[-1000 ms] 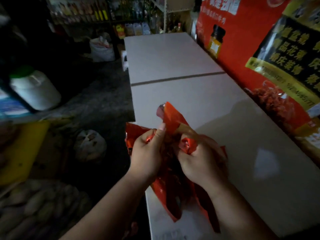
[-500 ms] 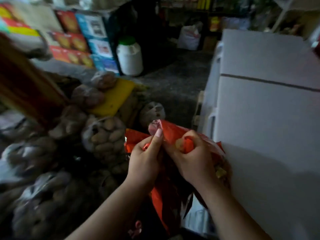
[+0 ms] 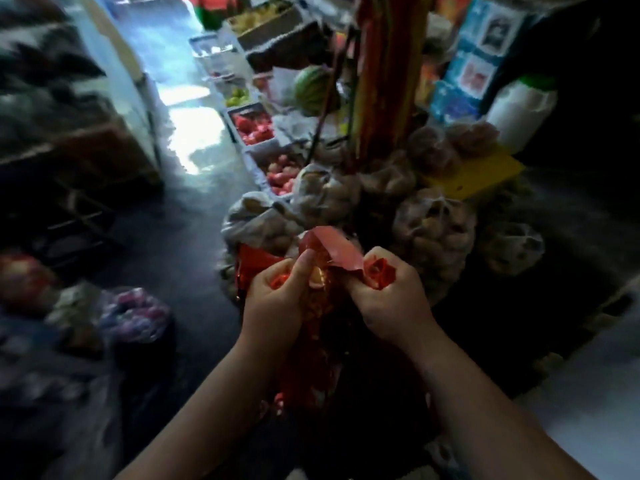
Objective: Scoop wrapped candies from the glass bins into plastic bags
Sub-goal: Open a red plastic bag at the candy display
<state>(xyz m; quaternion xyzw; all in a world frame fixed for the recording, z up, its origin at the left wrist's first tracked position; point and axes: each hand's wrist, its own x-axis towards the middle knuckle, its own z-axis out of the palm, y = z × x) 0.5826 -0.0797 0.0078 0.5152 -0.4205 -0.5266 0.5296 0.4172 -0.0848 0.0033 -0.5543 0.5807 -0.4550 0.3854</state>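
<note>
Dark floor [image 3: 180, 237] under everything here. Just beyond where our left hand [image 3: 273, 299] and right hand [image 3: 391, 299] grip the red bag [image 3: 341, 249], tied bags of potatoes [image 3: 436, 233] sit piled on it. Farther past the grip, crates of red fruit [image 3: 254, 128] line up. Left of the grip sits a purplish bag [image 3: 135, 313].

place: grocery shop | evidence: fruit crates [image 3: 254, 128], watermelon [image 3: 313, 90], bagged produce [image 3: 434, 230] piled up

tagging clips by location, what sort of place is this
Most likely a small grocery or market shop: crates of red fruit, a watermelon and bags of produce stand along the aisle.
</note>
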